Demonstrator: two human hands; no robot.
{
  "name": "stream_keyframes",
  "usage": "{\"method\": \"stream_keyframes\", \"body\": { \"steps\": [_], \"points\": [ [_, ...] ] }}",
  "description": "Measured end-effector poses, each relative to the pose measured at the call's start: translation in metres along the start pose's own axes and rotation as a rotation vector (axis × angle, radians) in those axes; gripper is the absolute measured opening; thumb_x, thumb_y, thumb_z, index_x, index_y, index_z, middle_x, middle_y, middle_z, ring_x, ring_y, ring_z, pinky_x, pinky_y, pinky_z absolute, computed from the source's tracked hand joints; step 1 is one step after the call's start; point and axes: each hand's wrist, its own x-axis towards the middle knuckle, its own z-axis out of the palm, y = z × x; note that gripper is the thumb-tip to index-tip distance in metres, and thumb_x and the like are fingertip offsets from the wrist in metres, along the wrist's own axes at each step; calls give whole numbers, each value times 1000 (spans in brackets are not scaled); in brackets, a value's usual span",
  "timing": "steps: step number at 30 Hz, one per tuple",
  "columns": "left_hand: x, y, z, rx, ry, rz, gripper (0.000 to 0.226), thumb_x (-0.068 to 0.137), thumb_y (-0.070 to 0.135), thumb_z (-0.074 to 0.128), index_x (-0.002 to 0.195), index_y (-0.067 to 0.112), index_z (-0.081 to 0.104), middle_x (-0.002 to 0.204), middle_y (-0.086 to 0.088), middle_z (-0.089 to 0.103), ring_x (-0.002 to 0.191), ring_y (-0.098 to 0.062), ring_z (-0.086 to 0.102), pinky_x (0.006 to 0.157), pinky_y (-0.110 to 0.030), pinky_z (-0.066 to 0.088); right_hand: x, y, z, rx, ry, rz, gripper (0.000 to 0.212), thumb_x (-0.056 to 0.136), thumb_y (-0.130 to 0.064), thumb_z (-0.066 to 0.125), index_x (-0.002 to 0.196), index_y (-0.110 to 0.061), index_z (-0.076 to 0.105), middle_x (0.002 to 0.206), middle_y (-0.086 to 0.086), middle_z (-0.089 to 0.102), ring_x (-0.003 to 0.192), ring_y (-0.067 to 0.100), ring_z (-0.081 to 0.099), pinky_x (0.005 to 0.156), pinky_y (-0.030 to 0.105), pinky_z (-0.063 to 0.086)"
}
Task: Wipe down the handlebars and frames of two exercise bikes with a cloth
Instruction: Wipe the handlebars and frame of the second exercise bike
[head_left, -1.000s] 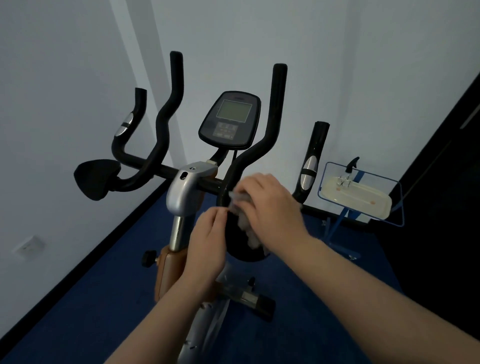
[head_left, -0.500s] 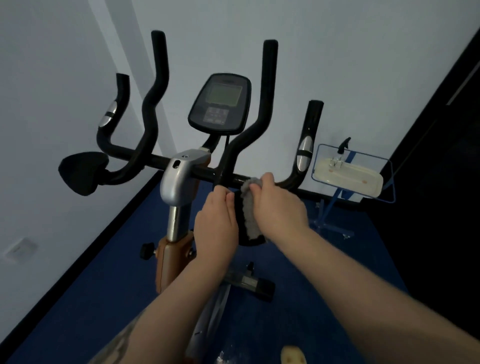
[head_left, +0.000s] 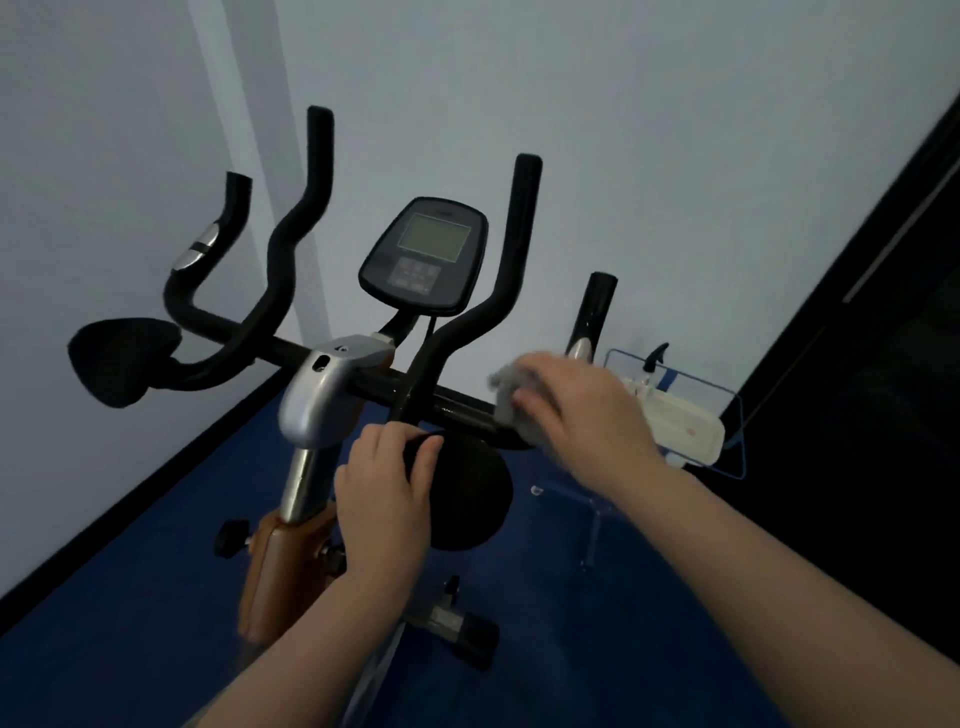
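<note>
The grey cloth (head_left: 511, 402) was pressed by the curled right hand (head_left: 582, 405) onto the handlebar (head_left: 457, 408), the round black pad (head_left: 467, 499) was gripped by the left hand (head_left: 384, 499), and firm wrapped strokes were judged best.

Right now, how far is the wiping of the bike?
Nothing shows as finished. In hand: the right hand presses the grey cloth on the crossbar's right end; the left hand holds the black pad. The upright grips, the frame and any second bike appear left.
</note>
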Motion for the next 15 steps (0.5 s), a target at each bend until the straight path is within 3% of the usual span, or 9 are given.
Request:
{"method": "stream_keyframes", "body": {
  "steps": [2, 4, 7, 9, 10, 13, 15],
  "points": [
    [-2, 4, 3, 55, 90, -17, 7, 90, 24, 59, 94, 21, 64, 93, 5, 56, 88, -17, 53, 78, -35, 38, 2, 14, 17, -160, -267, -183, 33, 95, -41, 47, 126, -32, 52, 119, -10, 62, 110, 14, 53, 106, 36, 33],
    [-4, 16, 11, 116, 152, -51, 10, 87, 21, 61, 96, 25, 65, 96, 7, 56, 91, -14, 51, 81, -30, 30, -3, 31, 29, -247, -303, -290, 47, 92, -44, 52, 135, -27, 48, 123, -9, 61, 114, 13, 53, 109, 32, 30],
    [-7, 35, 29, 229, 242, -132, 12, 86, 22, 63, 96, 30, 64, 95, 11, 58, 93, -13, 50, 84, -30, 23, 9, 33, 41, -409, -338, -359, 48, 94, -44, 42, 132, -16, 47, 112, 2, 64, 99, 23, 59, 89, 36, 41],
    [-7, 35, 36, 234, 314, -147, 8, 87, 25, 62, 93, 31, 64, 92, 13, 58, 92, -10, 49, 85, -28, 21, 33, 18, 57, -355, -443, -403, 44, 96, -40, 29, 130, -14, 40, 112, 7, 57, 94, 29, 59, 69, 39, 37],
    [-7, 33, 37, 237, 340, -142, 7, 88, 29, 59, 92, 32, 63, 92, 14, 58, 92, -9, 48, 85, -26, 20, 47, 9, 66, -299, -517, -379, 40, 96, -36, 33, 129, -12, 37, 113, 10, 56, 93, 32, 60, 64, 39, 35],
    [-9, 28, 37, 250, 353, -118, 15, 88, 36, 51, 94, 32, 64, 93, 13, 59, 93, -8, 48, 86, -24, 20, 69, -1, 75, -105, -606, -337, 36, 95, -32, 45, 119, -6, 37, 102, 13, 60, 88, 34, 59, 63, 38, 37],
    [-9, 29, 37, 231, 356, -111, 14, 89, 36, 51, 94, 33, 63, 94, 14, 59, 93, -7, 48, 85, -24, 22, 64, 18, 72, -27, -621, -372, 35, 97, -49, 33, 104, -14, 36, 78, 1, 52, 70, 26, 53, 60, 36, 36]
  ]
}}
